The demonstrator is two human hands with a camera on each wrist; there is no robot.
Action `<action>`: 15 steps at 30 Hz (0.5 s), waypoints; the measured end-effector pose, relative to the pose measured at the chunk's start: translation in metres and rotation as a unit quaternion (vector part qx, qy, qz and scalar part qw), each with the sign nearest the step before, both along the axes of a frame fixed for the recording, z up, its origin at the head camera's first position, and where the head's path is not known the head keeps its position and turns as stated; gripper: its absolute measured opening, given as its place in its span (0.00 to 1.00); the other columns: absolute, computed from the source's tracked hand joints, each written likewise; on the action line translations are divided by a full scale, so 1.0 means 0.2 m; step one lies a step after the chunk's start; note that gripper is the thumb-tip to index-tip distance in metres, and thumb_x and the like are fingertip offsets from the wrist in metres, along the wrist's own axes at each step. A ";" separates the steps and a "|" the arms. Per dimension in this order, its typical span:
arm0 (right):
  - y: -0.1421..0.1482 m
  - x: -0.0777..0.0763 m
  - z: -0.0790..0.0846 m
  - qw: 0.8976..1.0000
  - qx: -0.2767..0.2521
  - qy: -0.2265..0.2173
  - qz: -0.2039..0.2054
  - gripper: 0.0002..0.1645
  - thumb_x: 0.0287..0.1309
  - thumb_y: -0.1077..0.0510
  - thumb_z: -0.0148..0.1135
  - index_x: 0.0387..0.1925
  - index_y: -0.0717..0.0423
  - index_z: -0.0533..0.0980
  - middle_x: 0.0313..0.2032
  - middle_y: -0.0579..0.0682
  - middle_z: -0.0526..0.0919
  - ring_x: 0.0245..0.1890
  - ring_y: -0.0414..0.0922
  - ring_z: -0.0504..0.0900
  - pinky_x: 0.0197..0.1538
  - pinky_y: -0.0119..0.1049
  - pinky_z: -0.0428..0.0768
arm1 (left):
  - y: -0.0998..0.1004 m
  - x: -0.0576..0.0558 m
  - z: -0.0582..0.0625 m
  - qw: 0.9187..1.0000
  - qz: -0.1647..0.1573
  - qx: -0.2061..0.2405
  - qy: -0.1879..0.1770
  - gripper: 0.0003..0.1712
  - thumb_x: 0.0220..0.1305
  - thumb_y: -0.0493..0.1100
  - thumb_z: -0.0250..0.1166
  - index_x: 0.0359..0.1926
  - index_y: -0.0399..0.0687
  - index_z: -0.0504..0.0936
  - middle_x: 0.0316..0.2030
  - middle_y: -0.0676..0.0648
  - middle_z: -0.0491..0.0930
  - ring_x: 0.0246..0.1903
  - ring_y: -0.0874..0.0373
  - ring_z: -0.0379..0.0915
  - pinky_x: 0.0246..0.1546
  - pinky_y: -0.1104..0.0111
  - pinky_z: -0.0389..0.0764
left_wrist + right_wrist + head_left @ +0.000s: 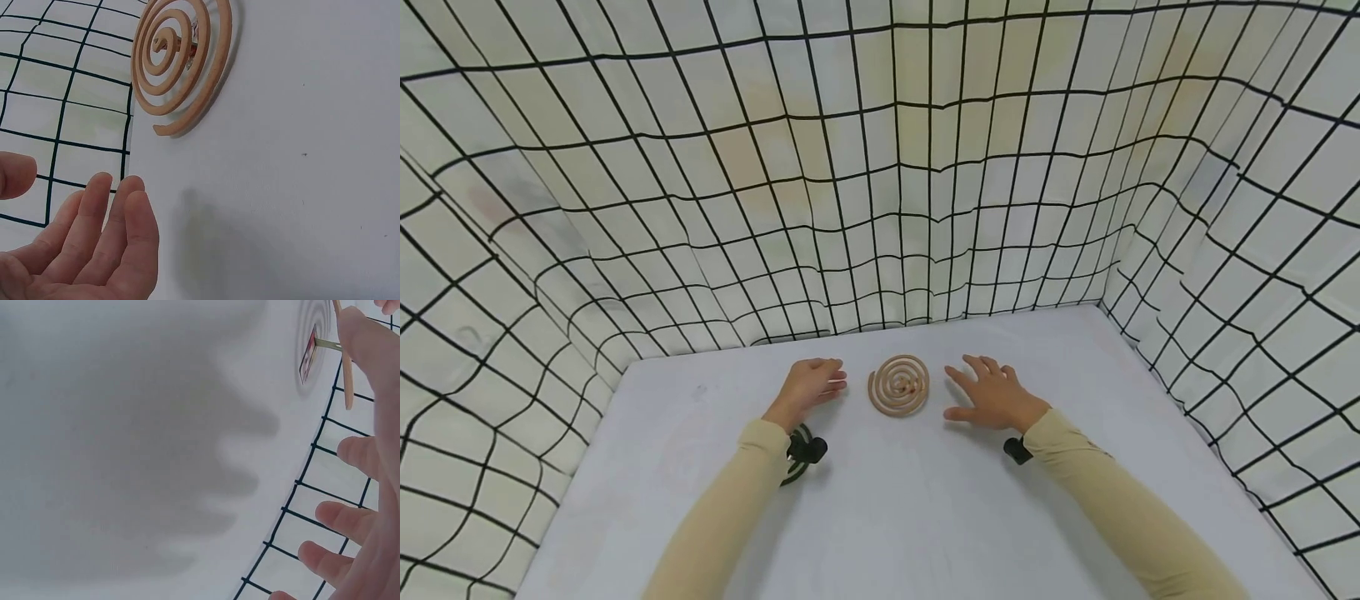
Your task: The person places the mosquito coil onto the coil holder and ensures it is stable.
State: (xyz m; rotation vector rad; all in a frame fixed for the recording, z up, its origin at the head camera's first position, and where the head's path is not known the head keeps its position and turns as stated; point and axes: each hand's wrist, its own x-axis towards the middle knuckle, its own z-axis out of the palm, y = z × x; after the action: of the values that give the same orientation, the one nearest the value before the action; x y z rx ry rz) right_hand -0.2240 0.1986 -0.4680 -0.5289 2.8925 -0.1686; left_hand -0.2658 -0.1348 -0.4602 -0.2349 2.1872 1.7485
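Observation:
A brown mosquito coil [898, 386] sits raised over the white table between my two hands. A thin metal stand [328, 344] holds it up from a small red-and-white base [307, 356], as the right wrist view shows. My left hand [811, 385] is just left of the coil, fingers loosely extended and apart from it. To the coil's right, my right hand [992, 396] hovers with fingers spread, its shadow on the tabletop. Neither hand holds anything. Under my left wrist lies a dark green ringed object [792, 476], mostly hidden by the arm.
The white table [910, 508] reaches forward to a white backdrop with black grid netting [880, 208], which rises at the back and both sides. Small black cameras [808, 450] are strapped to my wrists.

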 end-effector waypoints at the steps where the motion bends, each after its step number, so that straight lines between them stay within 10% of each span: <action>1: 0.01 0.00 0.00 1.000 0.002 0.004 0.003 0.52 0.65 0.24 0.56 0.81 0.41 0.56 0.81 0.61 0.54 0.80 0.66 0.54 0.74 0.69 0.61 | -0.01 0.01 0.00 1.000 0.000 -0.004 0.000 0.30 0.79 0.49 0.54 0.71 0.33 0.69 0.64 0.35 0.78 0.63 0.47 0.80 0.62 0.62 0.83; 15: 0.17 0.09 0.09 0.994 -0.024 0.097 0.049 0.47 0.66 0.27 0.59 0.78 0.44 0.64 0.76 0.59 0.65 0.76 0.61 0.64 0.71 0.66 0.66 | -0.11 0.06 0.04 0.997 -0.015 -0.063 0.028 0.30 0.79 0.52 0.54 0.69 0.34 0.72 0.64 0.34 0.78 0.63 0.46 0.80 0.59 0.64 0.84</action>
State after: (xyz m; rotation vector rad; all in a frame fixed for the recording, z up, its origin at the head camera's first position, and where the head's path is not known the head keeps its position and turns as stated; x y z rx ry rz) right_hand -0.2060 0.2318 -0.4492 -0.7326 3.0468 -0.1824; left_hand -0.2541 -0.1572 -0.4514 -0.1834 2.3323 1.6211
